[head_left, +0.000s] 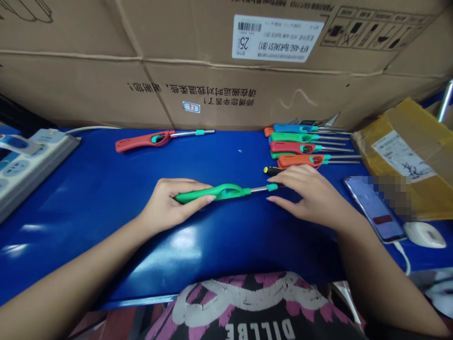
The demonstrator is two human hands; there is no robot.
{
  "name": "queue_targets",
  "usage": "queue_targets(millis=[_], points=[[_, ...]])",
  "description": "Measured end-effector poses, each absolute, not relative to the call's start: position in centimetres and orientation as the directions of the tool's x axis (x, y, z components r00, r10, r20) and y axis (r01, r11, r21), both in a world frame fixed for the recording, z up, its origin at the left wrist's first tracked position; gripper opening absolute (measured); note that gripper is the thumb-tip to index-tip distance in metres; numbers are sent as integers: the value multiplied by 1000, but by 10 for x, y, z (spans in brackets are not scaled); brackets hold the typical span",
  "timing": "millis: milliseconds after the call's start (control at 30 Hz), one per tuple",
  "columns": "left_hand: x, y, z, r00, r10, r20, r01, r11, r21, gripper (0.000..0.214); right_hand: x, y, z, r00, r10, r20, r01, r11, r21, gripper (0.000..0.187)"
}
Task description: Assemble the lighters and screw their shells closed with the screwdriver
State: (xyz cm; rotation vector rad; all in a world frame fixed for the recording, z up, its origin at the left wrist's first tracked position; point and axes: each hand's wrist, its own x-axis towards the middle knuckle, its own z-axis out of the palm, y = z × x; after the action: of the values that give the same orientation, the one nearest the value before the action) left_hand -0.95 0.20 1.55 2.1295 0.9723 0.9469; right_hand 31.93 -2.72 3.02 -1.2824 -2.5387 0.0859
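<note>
Fingers of the left hand (166, 203) wrap the handle of a green plastic long-nosed lighter (221, 191) lying on the glossy blue table (106, 198); the right hand (307, 193) rests open, fingers spread, over its metal nozzle. Judging by layout, one red lighter (155, 138) lies apart, while a stack of coloured lighters (300, 146) waits near the cardboard boxes (177, 61).

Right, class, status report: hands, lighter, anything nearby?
Left hand grips green lighter handle. Right hand covers its metal tip. Screwdriver and stacked lighters just beyond.

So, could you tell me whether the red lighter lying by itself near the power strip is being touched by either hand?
No, the red lighter lies alone on the blue table, clear of both hands.
</note>
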Motion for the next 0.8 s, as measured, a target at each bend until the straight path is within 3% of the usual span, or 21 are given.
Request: queue_targets(millis=[133,667,800], points=[[-13,6,16,452,837,307,359,-486,797,14,324,-25,31,-567,789,236,774,609,-176,19],[4,-9,10,436,897,71,345,-240,907,18,294,-30,16,-641,765,62,700,616,-360,26],[4,-7,10,430,899,82,342,-247,907,17,295,-32,16,-669,737,94,687,662,-299,27]])
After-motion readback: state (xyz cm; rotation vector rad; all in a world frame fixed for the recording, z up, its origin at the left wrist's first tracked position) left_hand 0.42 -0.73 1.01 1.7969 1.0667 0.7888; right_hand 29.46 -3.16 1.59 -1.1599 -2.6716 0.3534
